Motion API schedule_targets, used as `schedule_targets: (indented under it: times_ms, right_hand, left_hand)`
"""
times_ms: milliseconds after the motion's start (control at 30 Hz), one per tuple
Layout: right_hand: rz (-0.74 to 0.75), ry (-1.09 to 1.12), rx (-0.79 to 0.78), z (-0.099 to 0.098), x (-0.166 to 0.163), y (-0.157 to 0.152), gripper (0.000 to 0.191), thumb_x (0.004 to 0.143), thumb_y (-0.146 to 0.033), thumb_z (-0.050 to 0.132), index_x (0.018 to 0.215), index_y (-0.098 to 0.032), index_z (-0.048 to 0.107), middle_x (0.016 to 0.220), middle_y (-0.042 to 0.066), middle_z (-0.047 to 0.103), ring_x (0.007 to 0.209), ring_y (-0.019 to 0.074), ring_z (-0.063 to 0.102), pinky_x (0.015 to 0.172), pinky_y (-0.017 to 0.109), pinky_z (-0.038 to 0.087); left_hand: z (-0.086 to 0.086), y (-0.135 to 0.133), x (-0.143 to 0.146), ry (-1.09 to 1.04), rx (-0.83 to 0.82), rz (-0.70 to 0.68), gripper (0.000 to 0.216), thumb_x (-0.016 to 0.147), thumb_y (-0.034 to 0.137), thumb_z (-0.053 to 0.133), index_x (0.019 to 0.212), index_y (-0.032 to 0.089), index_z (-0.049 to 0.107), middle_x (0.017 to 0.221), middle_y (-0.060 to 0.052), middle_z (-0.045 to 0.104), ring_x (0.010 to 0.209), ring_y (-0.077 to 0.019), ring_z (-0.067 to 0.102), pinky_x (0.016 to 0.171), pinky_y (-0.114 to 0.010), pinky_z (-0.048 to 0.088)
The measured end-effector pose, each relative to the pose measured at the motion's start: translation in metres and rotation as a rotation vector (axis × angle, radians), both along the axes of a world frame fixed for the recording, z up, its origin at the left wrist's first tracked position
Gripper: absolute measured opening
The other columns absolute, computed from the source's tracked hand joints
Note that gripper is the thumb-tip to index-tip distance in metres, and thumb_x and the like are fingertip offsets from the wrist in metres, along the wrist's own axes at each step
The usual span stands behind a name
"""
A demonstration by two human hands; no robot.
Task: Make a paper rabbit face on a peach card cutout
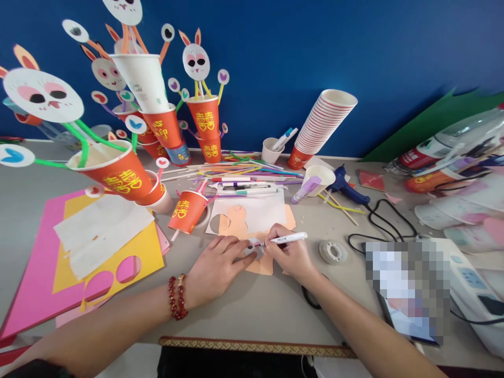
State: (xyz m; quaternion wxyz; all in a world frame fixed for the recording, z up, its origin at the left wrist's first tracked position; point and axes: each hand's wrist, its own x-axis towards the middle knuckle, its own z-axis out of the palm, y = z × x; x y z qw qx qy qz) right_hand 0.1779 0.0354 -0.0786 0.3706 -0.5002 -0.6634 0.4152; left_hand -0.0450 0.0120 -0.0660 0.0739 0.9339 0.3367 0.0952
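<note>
My left hand (214, 268) lies flat on the grey table (252, 310), fingers stretched out and pressing down a small round white paper disc (254, 248). My right hand (291, 257) is closed round a white marker pen (289, 239), its tip touching the disc. The disc rests on a peach paper sheet (262, 265) with round holes cut out. A red bead bracelet (177, 297) sits on my left wrist.
Orange paper cups (122, 176) with straws and bunny faces stand at the left and back. A tall cup stack (321, 123), loose straws and pens (244, 181), a blue glue gun (348, 191), tape roll (333, 252), pink and yellow sheets (59, 262), a blurred phone (407, 299) lie around.
</note>
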Motion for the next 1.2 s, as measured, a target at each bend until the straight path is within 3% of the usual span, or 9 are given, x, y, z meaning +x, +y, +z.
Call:
schedule_targets:
  times_ms: [1200]
  right_hand:
    - [0.024,-0.031,0.017,-0.0016,0.0001,0.0001,0.014,0.078,-0.013,0.051,0.068,-0.021,0.046,0.058,-0.007,0.041,0.05,0.0101,0.036,0.047,0.023,0.029]
  left_hand:
    - [-0.0004,0.0001,0.0008,0.009,0.015,0.001,0.042,0.097,0.021,0.045,0.138,0.028,0.047,0.137,-0.006,0.05,0.118,-0.0255,0.044,0.099,-0.042,0.037]
